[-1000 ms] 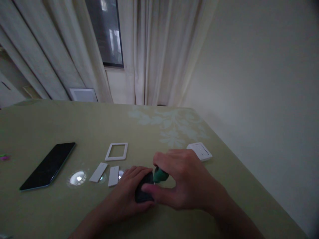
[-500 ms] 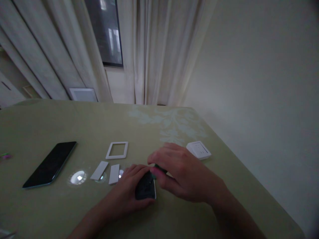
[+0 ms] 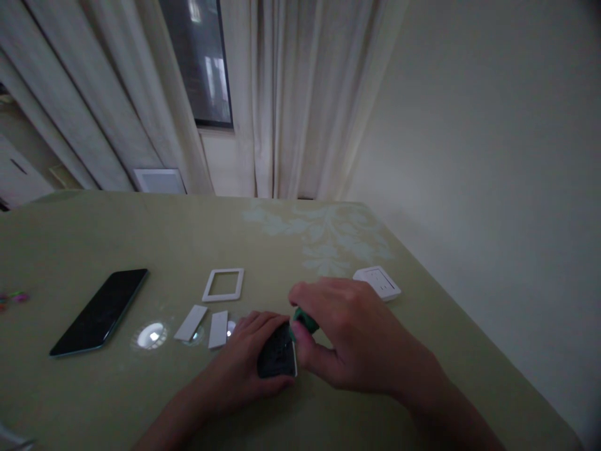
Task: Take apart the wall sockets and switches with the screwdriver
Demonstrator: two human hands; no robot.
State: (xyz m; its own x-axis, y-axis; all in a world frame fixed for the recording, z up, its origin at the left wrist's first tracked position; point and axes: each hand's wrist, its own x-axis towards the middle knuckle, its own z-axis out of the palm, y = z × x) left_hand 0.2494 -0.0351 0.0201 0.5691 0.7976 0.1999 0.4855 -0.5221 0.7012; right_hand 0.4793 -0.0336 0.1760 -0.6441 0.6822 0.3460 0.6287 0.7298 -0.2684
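My left hand [image 3: 251, 351] is wrapped round a wall switch [image 3: 277, 354], low in the middle of the view. The switch lies with its black back up, and a thin white edge shows on its right side. Between the thumb and fingers of my right hand [image 3: 350, 332] is a screwdriver with a green handle [image 3: 306, 319]. It points down at the upper right part of the black back; its tip is hidden. Just left of my left hand lie two white switch rocker plates [image 3: 218, 329]. Beyond them rests a square white frame [image 3: 223, 297].
A black-screened phone [image 3: 101, 310] lies on the table [image 3: 154, 238] to the left. Behind my right hand sits a white wall socket [image 3: 379, 282]. Small coloured bits [image 3: 19, 297] are at the far left. The wall [image 3: 493, 188] runs along the table's right edge.
My right hand has turned and shifted slightly right, so more of the green handle shows. The left hand keeps its hold on the switch. The view has moved a little.
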